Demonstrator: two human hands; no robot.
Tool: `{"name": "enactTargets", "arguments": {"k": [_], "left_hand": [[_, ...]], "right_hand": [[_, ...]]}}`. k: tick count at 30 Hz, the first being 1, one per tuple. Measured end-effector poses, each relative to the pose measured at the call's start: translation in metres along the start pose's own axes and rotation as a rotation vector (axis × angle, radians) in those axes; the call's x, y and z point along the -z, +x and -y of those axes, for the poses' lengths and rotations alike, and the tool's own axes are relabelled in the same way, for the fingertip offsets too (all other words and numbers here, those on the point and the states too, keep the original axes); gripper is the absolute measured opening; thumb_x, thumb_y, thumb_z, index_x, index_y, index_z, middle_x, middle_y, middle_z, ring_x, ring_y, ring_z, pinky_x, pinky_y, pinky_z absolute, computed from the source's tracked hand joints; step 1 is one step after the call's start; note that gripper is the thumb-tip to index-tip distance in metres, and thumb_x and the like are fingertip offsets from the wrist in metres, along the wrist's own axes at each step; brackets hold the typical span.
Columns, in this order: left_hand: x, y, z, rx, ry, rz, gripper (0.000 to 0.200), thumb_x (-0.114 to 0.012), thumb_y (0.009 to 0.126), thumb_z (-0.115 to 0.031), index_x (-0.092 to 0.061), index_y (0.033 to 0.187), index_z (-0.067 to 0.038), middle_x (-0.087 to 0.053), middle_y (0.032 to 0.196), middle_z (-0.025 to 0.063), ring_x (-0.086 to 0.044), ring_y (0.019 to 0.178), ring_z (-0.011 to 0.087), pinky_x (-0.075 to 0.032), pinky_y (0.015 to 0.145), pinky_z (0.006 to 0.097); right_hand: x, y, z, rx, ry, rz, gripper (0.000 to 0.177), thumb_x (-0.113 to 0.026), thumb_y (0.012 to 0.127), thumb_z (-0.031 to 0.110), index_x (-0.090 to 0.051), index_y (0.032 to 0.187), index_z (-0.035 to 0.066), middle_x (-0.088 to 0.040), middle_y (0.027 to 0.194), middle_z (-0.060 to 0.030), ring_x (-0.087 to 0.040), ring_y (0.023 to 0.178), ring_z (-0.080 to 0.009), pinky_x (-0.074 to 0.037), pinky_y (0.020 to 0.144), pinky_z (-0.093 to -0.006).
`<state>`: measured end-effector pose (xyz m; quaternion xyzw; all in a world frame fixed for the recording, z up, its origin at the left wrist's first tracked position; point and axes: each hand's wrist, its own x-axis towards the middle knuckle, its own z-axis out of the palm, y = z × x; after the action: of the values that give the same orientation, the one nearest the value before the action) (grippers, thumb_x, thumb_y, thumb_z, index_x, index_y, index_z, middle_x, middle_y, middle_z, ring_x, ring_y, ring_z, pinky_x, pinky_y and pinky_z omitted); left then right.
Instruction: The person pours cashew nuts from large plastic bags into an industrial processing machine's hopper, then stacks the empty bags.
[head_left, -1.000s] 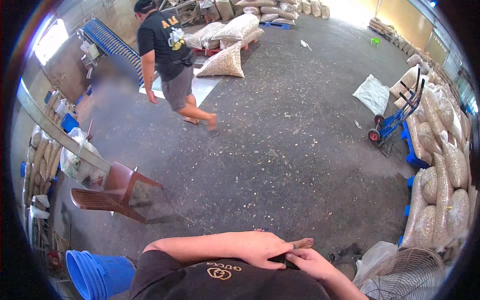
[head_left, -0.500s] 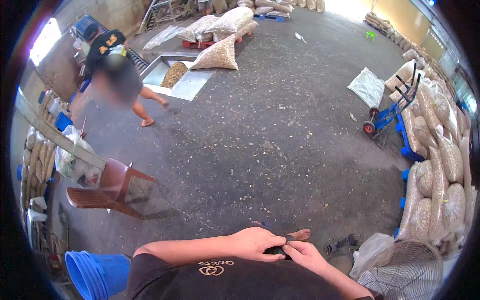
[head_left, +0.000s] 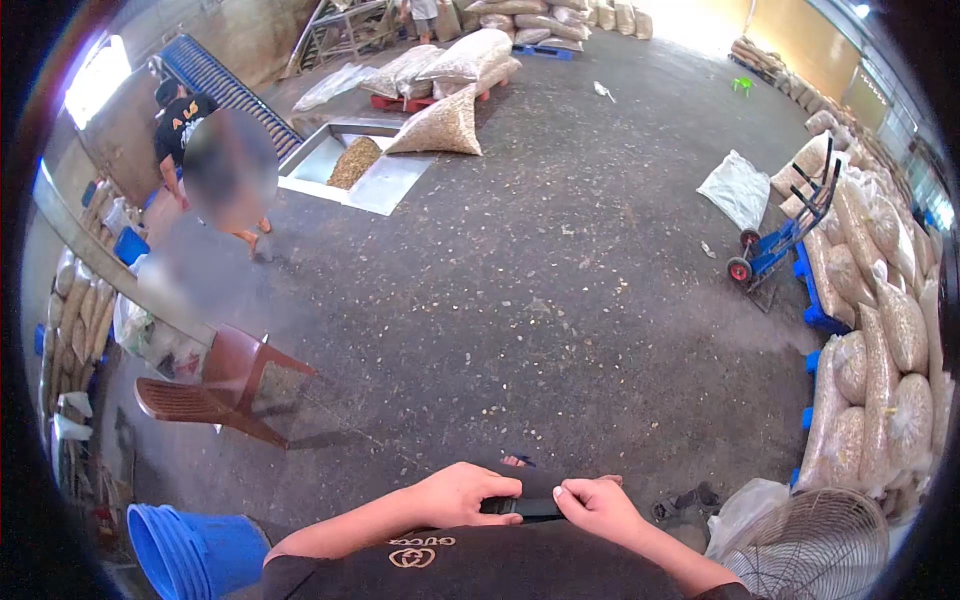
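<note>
In front of my waist, my left hand (head_left: 468, 496) is closed on one end of a dark strap-like item (head_left: 538, 508). My right hand (head_left: 602, 508) pinches the other end, thumb on top. A short black stretch shows between the two hands; its exact kind cannot be made out. Just behind my hands is my dark shirt (head_left: 480, 560). Beyond them, parts of my feet show on the floor.
A brown plastic chair (head_left: 235, 385) and blue buckets (head_left: 195, 550) are on the left, a wire-caged fan (head_left: 805, 545) at lower right. Filled sacks (head_left: 865, 400) and a hand truck (head_left: 785, 235) line the right. A co-worker (head_left: 185, 125) is near the metal hopper (head_left: 375, 195).
My hands have drawn apart, my left hand shifting left, so more of the black item shows between them. The co-worker has moved left and turned. The view has shifted slightly.
</note>
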<state>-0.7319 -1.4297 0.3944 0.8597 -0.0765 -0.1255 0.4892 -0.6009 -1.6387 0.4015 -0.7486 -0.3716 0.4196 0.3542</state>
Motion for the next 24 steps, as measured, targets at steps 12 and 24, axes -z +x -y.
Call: {"name": "enactTargets", "arguments": {"k": [12, 24], "left_hand": [[-0.010, -0.033, 0.022, -0.036, -0.091, -0.138, 0.028, -0.069, 0.080, -0.029, -0.055, 0.083, -0.004, -0.053, 0.070, 0.0133, -0.056, 0.063, 0.0310, -0.044, 0.057, 0.0369], [-0.006, -0.061, 0.025, 0.060, -0.150, -0.099, 0.026, -0.070, 0.079, -0.025, -0.055, 0.078, -0.004, -0.052, 0.064, 0.0126, -0.054, 0.059, 0.0290, -0.040, 0.052, 0.0368]], "right_hand": [[0.006, 0.000, -0.004, 0.036, -0.032, -0.054, 0.031, -0.054, 0.090, 0.019, -0.048, 0.068, -0.001, -0.041, 0.053, -0.0105, -0.041, 0.049, -0.0152, -0.036, 0.051, -0.0327], [0.010, -0.006, -0.021, -0.010, -0.051, -0.077, 0.030, -0.055, 0.088, 0.018, -0.050, 0.066, -0.001, -0.043, 0.052, -0.0146, -0.046, 0.047, -0.0267, -0.045, 0.060, -0.0367]]}}
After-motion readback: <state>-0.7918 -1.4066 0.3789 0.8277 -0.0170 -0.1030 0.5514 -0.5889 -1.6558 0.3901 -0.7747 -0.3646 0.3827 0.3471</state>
